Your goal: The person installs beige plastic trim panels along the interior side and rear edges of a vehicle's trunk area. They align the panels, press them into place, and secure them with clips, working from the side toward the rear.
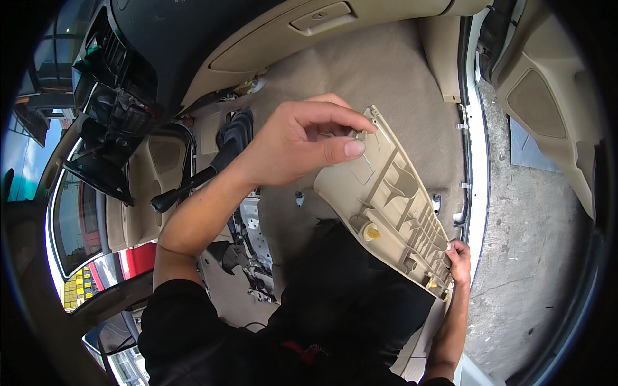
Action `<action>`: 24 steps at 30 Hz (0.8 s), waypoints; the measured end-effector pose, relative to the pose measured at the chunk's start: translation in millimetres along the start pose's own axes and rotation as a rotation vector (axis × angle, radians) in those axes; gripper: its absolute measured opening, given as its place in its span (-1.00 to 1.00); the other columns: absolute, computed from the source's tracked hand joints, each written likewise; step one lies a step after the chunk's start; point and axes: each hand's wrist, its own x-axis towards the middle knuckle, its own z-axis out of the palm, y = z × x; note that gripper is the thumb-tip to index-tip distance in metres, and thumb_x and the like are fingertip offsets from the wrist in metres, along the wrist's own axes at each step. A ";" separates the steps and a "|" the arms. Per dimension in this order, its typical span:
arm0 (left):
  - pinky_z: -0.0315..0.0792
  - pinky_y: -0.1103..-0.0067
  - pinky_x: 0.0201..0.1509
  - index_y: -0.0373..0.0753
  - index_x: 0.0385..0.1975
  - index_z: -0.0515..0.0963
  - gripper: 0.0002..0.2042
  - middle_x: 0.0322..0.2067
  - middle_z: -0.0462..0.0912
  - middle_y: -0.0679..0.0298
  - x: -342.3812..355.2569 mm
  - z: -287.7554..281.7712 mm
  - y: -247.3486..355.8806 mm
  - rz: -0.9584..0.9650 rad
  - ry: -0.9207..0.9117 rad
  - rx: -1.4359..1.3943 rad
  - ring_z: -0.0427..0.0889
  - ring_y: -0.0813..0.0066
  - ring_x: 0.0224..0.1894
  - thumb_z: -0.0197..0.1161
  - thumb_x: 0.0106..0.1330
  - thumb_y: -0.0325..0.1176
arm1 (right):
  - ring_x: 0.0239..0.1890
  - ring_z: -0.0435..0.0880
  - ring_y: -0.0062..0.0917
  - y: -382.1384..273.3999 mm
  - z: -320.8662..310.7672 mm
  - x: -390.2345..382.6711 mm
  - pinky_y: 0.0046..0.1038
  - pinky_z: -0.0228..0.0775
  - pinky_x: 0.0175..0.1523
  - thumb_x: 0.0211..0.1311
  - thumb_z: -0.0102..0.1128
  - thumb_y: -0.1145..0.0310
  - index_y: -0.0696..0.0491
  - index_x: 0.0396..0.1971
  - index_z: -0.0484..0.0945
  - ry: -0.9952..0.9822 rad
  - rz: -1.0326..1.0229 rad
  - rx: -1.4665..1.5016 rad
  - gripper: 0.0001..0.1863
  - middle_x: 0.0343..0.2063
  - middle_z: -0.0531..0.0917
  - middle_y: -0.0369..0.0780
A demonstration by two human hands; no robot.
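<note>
A beige plastic car trim panel [386, 199] is tilted across my lap, its ribbed inner side turned up. At its far end, my left hand [302, 138] is closed in a pinch between thumb and fingers. A small trim clip [360, 134] shows between those fingertips, partly hidden, right at the panel's surface. My right hand [459, 257] grips the panel's near right edge with thumb and fingers. A yellow clip [371, 232] sits in a round seat on the panel, and more yellow shows at the near corner.
Tan carpet [399, 71] covers the footwell beneath a closed glovebox [315, 38]. On the left stand the gear lever [165, 202] and exposed metal brackets [252, 225]. To the right, beyond the white door sill [476, 161], an open door [547, 96] hangs over concrete ground [515, 257].
</note>
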 end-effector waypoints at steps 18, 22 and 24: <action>0.14 0.22 0.46 -0.25 0.57 -0.60 0.59 0.36 0.05 -0.04 -22.3 126.8 -31.9 0.626 0.189 -0.544 0.19 0.15 0.33 0.67 -0.28 -0.03 | -0.18 0.68 -0.31 -333.0 77.6 -52.5 -0.33 0.54 -0.03 0.19 0.47 0.39 0.16 -0.05 0.63 -0.009 -0.981 -0.895 -0.64 -0.18 0.68 -0.14; 0.03 0.10 0.53 -0.28 0.54 -0.65 0.57 0.40 -0.09 -0.17 -25.8 133.4 -5.1 0.609 0.123 -0.547 0.08 -0.06 0.42 0.65 -0.22 -0.04 | -0.16 0.71 -0.24 -417.2 133.8 -63.0 -0.27 0.60 -0.10 0.17 0.50 0.29 0.09 -0.01 0.63 -0.137 -1.205 -1.160 -0.59 -0.16 0.69 -0.16; 0.01 0.06 0.55 -0.30 0.54 -0.63 0.54 0.40 -0.09 -0.19 -27.7 139.3 -3.5 0.594 0.107 -0.579 0.02 -0.11 0.46 0.64 -0.18 -0.04 | -0.11 0.72 -0.24 -434.4 139.2 -64.1 -0.26 0.63 -0.12 0.18 0.50 0.26 0.08 0.00 0.62 -0.226 -1.203 -1.301 -0.57 -0.12 0.70 -0.15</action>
